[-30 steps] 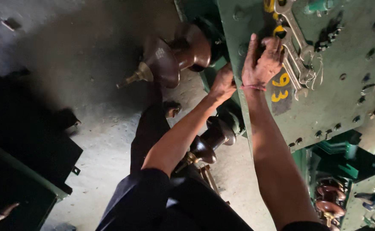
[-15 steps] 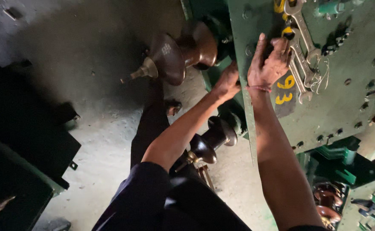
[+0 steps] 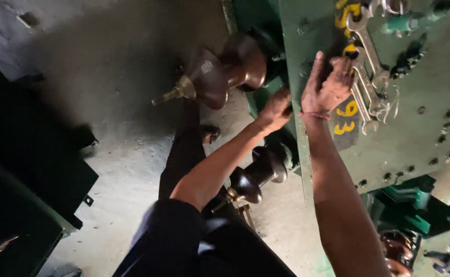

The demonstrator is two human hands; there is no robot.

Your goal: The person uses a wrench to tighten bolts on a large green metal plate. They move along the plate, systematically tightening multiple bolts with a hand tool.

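Right hand (image 3: pixel 326 87): lies flat, fingers spread, on top of the green metal lid (image 3: pixel 409 128); grips nothing.
Left hand (image 3: pixel 275 110): reaches under the lid's edge, fingers curled out of sight; I cannot tell whether it holds anything.
Spanners (image 3: pixel 368 56): 2 or more lie on the lid, just beside the right fingertips.
Brown insulators: 1 large (image 3: pixel 225 72) above the left hand, 1 smaller (image 3: pixel 258 174) below it, both jutting sideways.
Floor (image 3: pixel 117 169): bare concrete below.

Your right hand (image 3: pixel 327 84) flat on the green metal cover (image 3: pixel 414 133), beside the spanners (image 3: pixel 368 66), your left hand (image 3: pixel 275 110) under the cover's edge, brown insulators (image 3: pixel 225 72) left of it
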